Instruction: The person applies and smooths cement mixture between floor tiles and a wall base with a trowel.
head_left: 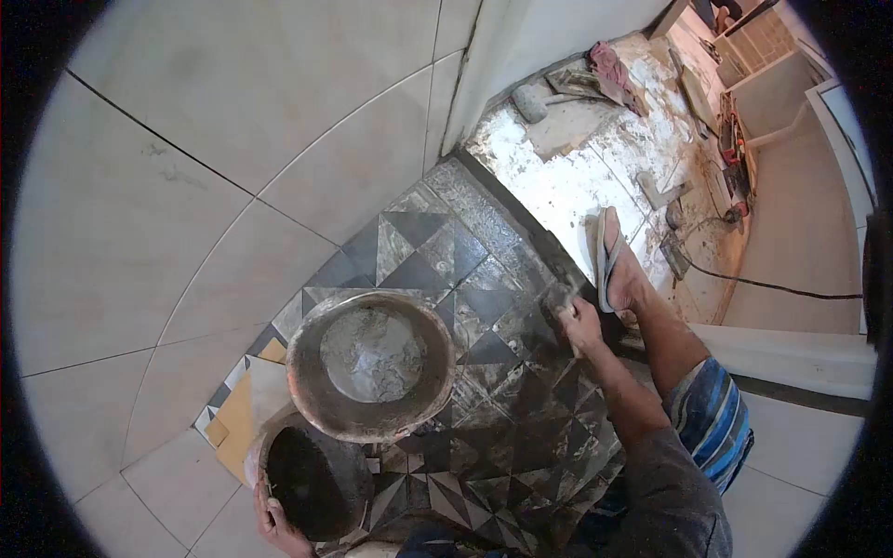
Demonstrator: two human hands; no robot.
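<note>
My left hand (277, 523) is closed on the rim of a dark, tilted bucket (316, 479) at the bottom left. Just above that bucket stands a round tub (302, 377) with grey wet mix (372, 353) inside. At centre right, my right hand (580, 325) is closed around a tool (558, 299), blurred and low over the dark patterned floor tiles (484, 344), close to the doorway's dark threshold strip. What kind of tool it is cannot be made out.
My sandalled foot (616, 265) rests past the threshold on a white-smeared floor (558, 205). Beyond lie a mallet (531, 103), a reddish cloth (614, 74), scattered tools and a black cable (791, 290). Large wall tiles (242, 139) rise at the left.
</note>
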